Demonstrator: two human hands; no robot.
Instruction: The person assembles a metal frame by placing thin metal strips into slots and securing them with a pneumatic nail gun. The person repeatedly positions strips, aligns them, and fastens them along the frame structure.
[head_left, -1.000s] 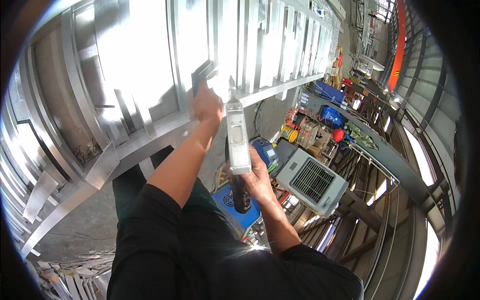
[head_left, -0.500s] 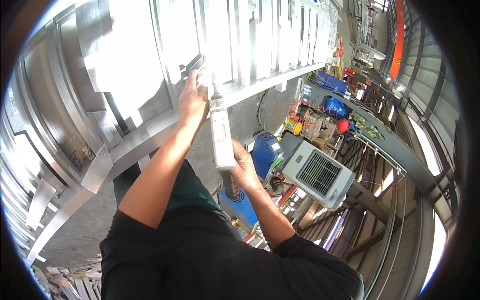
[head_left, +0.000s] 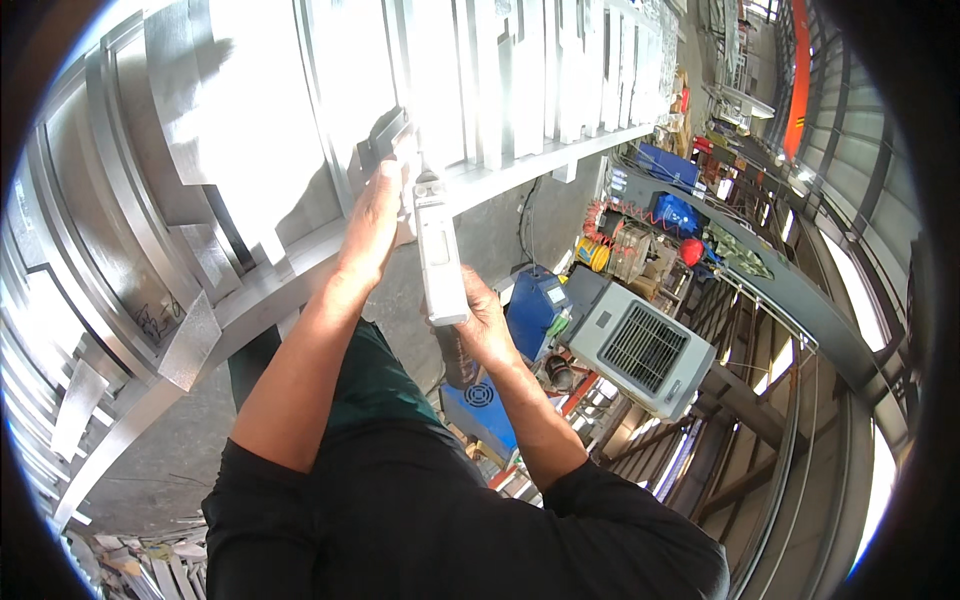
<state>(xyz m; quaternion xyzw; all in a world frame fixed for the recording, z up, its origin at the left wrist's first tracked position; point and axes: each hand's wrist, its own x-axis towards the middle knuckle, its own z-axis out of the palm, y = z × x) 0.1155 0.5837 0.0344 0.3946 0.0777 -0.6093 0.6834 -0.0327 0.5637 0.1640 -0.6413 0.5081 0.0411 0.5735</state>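
Note:
A long white gun-like tool [head_left: 437, 255] points away from me, its narrow tip toward a bright metal frame [head_left: 490, 185]. My right hand [head_left: 482, 318] is wrapped round its dark handle, under the near end of the body. From there a dark ribbed sleeve [head_left: 460, 368] hangs down. My left hand [head_left: 375, 225] reaches forward beside the tool's tip. Its fingers close on a small grey metal piece [head_left: 385, 135] on the frame. Glare washes out the fingertips and the spot where tip and metal come together.
Silvery bars and channels [head_left: 110, 190] fill the left and far side. To the right are a grey air cooler [head_left: 645, 345], a blue machine [head_left: 537, 310], a red coiled hose [head_left: 600, 220] and a cluttered bench. Metal offcuts [head_left: 150, 570] lie at lower left.
The tool and my right hand have shifted slightly forward and left. My left hand has moved slightly left, its wrist turned a little. More of the grey piece shows.

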